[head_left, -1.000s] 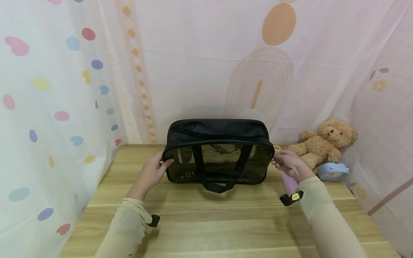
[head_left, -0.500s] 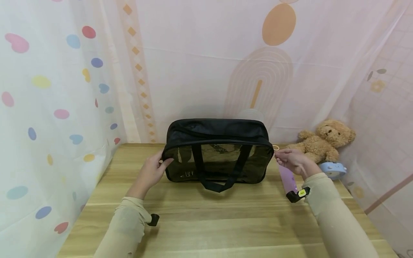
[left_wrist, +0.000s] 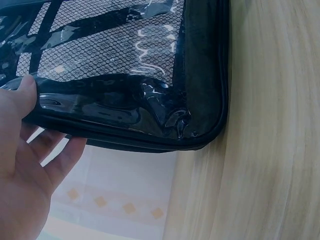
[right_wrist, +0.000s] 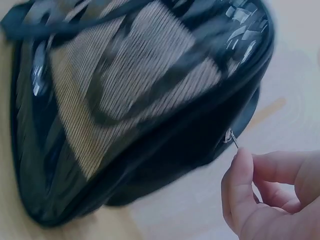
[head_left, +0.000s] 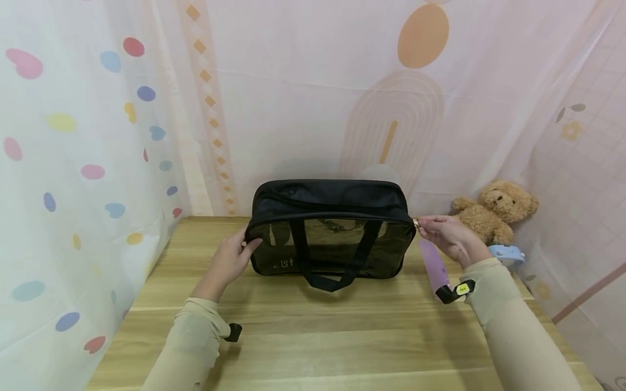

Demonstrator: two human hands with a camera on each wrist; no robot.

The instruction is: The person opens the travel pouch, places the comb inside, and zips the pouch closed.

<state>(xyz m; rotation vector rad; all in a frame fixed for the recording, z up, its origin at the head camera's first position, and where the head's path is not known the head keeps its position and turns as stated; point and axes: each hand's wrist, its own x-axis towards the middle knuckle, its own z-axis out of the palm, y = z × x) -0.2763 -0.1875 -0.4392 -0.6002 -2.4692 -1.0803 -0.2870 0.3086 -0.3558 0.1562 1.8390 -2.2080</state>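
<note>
A black bag with a see-through front panel and a strap handle stands upright on the table. My left hand holds its left side; in the left wrist view the thumb lies on the clear front and the fingers reach behind the edge. At the bag's right end my right hand pinches a small metal zipper pull between thumb and fingertips. Through the front a mesh-like pattern shows in the left wrist view. The contents cannot be made out.
Right of the bag, a purple flat item lies partly under the right forearm. Farther right sit a brown teddy bear and a light-blue alarm clock. Patterned curtains rise behind the wooden table.
My right hand has shifted slightly up and right along the bag's end. A small yellow ring there has dropped out of sight, and more of the purple item shows. My left hand stays put.
</note>
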